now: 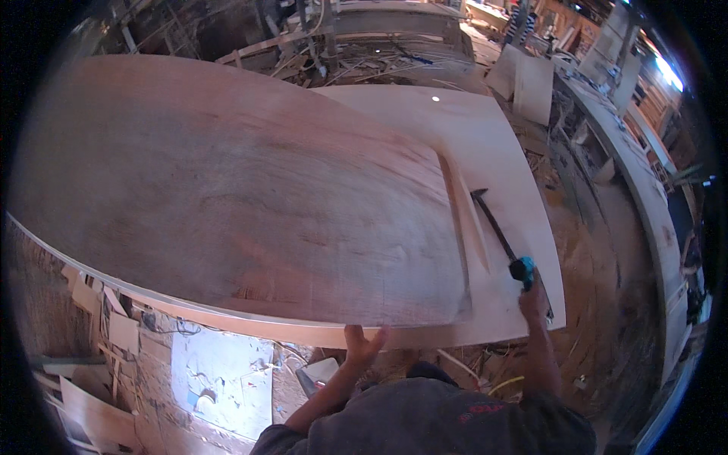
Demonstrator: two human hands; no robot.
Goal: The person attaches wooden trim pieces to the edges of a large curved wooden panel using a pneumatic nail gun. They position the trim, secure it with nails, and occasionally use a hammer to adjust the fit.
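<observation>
Wood sheet point(250, 205): 9 o'clock, atop pale board point(519, 178). Left hand point(362, 347): 6 o'clock, thumb and forefinger spread at near edge. Right hand point(533, 300): 4 o'clock, fingers apparently curled round teal-and-black tool point(522, 270). Advised: steady edge, tool clear of sheet.

No readable text. Only lettering: small reddish marks point(482, 413) on the dark shirt point(409, 421), lower right of its visible part. Too blurred to make out.
</observation>
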